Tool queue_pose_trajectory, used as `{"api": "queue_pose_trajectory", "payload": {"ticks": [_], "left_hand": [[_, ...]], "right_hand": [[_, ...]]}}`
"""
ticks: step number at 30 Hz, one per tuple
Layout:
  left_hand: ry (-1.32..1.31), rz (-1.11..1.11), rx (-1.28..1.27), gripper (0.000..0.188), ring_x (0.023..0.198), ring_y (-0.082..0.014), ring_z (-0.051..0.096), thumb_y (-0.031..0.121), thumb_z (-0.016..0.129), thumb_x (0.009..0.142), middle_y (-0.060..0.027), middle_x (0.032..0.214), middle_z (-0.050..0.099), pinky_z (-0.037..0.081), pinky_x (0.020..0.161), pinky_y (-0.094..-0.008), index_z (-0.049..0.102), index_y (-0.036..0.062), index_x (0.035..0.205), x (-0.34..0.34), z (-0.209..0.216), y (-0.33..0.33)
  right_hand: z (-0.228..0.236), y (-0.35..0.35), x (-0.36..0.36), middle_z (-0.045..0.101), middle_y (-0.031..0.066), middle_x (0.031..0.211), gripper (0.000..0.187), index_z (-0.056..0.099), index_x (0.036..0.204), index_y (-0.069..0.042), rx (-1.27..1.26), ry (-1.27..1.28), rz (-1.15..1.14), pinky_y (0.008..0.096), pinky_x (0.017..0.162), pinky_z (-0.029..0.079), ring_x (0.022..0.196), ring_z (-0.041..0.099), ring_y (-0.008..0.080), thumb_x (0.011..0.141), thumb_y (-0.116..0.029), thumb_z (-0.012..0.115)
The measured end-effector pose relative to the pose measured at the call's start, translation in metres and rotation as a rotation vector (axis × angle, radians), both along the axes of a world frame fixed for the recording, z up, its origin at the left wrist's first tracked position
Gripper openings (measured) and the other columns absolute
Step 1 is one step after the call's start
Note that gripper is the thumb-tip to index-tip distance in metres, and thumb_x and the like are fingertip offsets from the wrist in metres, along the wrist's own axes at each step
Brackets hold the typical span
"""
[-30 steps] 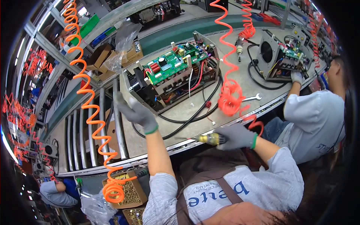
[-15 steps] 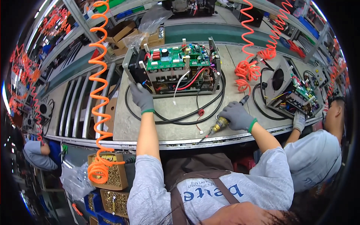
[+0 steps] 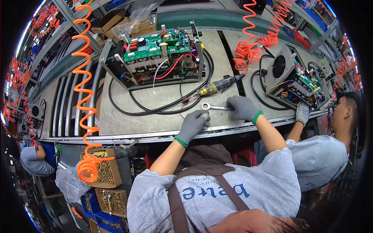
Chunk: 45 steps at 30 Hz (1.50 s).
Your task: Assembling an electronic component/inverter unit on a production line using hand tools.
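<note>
My right hand [image 3: 243, 108], in a grey glove, is closed around the shank of a metal ring wrench [image 3: 216, 107]. The wrench's ring end points left, above the bench. Just below that ring is my gloved left hand [image 3: 193, 126], its fingers curled together; whether anything is in them is hidden. Beyond both hands a yellow and black air screwdriver [image 3: 218, 86] lies on the bench, apart from them. Farther left stands an open metal chassis [image 3: 155, 79] with a green circuit board [image 3: 157, 48] on top and red and white wires hanging at its front.
A black cable [image 3: 163, 112] loops around the chassis on the bench [image 3: 120, 126]. Orange coiled hoses [image 3: 82, 83] hang at left and right. Boxes of brass screws [image 3: 104, 171] stand below left. At right, a co-worker's gloved hand [image 3: 302, 113] touches a second chassis [image 3: 278, 73].
My right hand has let go of the screwdriver, which now lies on the bench, and holds the wrench. My left hand has left the chassis and come right. The whole view has shifted.
</note>
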<state>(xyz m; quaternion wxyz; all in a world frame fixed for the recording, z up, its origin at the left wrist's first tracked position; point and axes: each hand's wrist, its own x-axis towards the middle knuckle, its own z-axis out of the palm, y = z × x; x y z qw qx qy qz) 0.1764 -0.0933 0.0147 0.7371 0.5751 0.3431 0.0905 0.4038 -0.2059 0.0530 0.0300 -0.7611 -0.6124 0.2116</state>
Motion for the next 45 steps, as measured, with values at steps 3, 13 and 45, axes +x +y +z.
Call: {"api": "queue_pose_trajectory", "payload": {"ticks": [3,13,45], "left_hand": [[-0.031,0.056,-0.315,0.038,0.085,-0.0235,0.067,0.026,0.059,0.094,-0.0159,0.104,0.066,0.058,0.075,-0.0338,0.059,-0.0047,0.116,0.01,-0.018,-0.009],[-0.212,0.293,-0.4,0.037,0.1,-0.0249,0.066,0.027,0.057,0.097,-0.0142,0.111,0.065,0.057,0.083,-0.0353,0.054,0.001,0.123,0.022,-0.018,-0.026],[0.463,-0.099,0.42,0.033,0.064,-0.026,0.069,0.019,0.044,0.098,-0.0189,0.087,0.068,0.057,0.053,-0.038,0.046,0.0009,0.125,0.09,0.003,0.135]], "right_hand": [[-0.012,-0.007,-0.009,0.066,0.0115,0.086,0.031,0.065,0.096,-0.01,0.019,0.033,0.047,0.0421,0.074,0.05,0.084,0.065,0.0316,0.069,-0.024,0.068],[-0.003,0.006,-0.025,0.06,-0.0017,0.075,0.024,0.066,0.102,-0.003,0.048,1.103,-0.202,0.0201,0.055,0.045,0.065,0.057,0.0043,0.091,-0.023,0.06],[-0.026,0.147,-0.006,0.066,0.0195,0.101,0.044,0.055,0.125,-0.006,0.765,0.526,-0.125,0.0426,0.076,0.051,0.089,0.065,0.035,0.095,-0.038,0.056]]}}
